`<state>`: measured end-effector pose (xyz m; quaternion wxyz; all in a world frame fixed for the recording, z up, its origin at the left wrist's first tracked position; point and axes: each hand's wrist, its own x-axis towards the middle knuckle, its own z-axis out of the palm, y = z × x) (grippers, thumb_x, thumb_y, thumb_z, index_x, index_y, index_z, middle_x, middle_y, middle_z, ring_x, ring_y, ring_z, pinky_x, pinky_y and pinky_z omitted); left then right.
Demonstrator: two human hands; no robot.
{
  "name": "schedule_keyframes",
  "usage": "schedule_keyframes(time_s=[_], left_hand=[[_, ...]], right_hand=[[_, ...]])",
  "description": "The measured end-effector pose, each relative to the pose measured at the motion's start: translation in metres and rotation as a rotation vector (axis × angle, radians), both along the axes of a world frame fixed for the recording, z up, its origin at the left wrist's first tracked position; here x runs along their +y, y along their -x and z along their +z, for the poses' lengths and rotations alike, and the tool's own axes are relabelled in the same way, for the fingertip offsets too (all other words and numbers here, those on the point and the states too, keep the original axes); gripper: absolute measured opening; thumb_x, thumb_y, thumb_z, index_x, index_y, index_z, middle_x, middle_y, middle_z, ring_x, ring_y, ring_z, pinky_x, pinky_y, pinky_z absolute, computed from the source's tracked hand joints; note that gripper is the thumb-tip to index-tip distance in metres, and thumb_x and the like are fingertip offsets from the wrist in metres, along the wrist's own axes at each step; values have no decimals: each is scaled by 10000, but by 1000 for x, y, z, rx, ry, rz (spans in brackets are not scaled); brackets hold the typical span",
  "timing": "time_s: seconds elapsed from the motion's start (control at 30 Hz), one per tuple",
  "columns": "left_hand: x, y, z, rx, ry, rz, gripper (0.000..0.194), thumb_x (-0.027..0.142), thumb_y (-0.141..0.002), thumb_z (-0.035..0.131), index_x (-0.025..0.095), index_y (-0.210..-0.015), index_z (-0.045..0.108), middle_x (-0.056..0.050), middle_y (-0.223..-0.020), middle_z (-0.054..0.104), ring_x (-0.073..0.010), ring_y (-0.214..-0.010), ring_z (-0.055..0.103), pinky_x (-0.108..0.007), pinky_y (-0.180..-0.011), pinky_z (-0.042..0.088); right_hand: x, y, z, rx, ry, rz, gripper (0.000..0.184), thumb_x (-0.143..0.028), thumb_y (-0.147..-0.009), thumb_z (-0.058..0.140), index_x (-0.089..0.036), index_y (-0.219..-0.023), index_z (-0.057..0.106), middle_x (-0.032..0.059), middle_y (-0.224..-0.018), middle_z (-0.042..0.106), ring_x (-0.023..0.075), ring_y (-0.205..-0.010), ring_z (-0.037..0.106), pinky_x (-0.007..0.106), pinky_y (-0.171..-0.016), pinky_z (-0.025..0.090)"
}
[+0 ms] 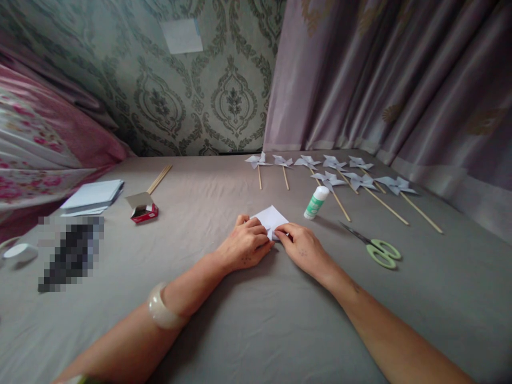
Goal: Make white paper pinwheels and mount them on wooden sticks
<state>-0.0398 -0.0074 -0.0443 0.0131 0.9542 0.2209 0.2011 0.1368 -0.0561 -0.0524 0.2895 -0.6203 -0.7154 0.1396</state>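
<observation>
Between my hands a small white sheet of paper (272,215) lies on the grey cloth, one corner pointing away from me. My left hand (248,242) has its fingers closed over the left edge and near corner of the paper. My right hand (301,246) pinches the paper at its near right side, where a flap looks folded or lifted. The fingertips of both hands almost meet, and the near part of the paper is hidden under them. A glue stick (316,202) with a white cap stands tilted-looking just beyond my right hand.
Green-handled scissors (378,249) lie to the right. Several paper pinwheels (362,181) on sticks rest at the back right. On the left are a paper stack (93,196), a small red open box (144,212), wooden sticks (160,178), a white round object (21,253) and a blurred dark item (74,253).
</observation>
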Motion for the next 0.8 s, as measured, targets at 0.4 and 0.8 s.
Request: schedule_keyframes(time_s=[0.4,0.8], left_hand=[[-1,1,-2,-4,5,98,160,323,-813,608,213,-903,682,-61,-1042,666,-253,-1021,507,-418,-883,301],[-1,1,-3,6,50,86,225,295,-825,565,190,-995,668,-67,-1074,678,-276,-1111,473,-457,-942,276]], right_hand=[[11,6,-1,-29,-5,-205,161,-268,-873,542,-188,-978,634,76,-915,724,204,-792,666,297,-704,458],[15,6,-9,-127,-83,-165,102,-211,-867,547,-175,-929,618,88,-906,714,220,-835,668,308,-716,465]])
